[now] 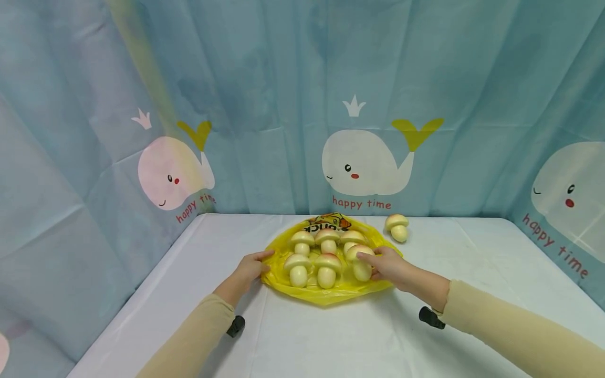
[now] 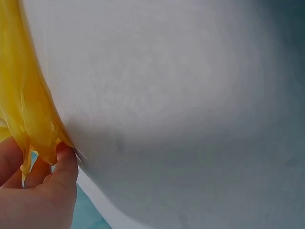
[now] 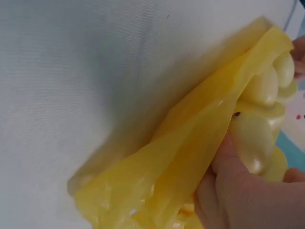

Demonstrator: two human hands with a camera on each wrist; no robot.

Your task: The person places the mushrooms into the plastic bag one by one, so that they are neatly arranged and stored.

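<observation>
A yellow plastic bag (image 1: pixel 323 297) lies spread on the white table with several toy mushrooms (image 1: pixel 327 269) standing on it in two rows. The left hand (image 1: pixel 249 270) pinches the bag's left edge; in the left wrist view its thumb and fingers grip the gathered plastic (image 2: pixel 40 119). The right hand (image 1: pixel 392 266) holds a mushroom (image 1: pixel 361 270) at the right end of the front row, fingers around its side. In the right wrist view that mushroom's pale stem (image 3: pixel 252 143) shows beside the thumb, and the bag's folds (image 3: pixel 190 148) hang against the hand.
One more mushroom (image 1: pixel 397 228) lies on the table behind the bag, to the right. A light blue curtain (image 1: pixel 283 105) printed with whales rises at the table's back and sides. Black wrist devices (image 1: pixel 431 317) sit under both forearms.
</observation>
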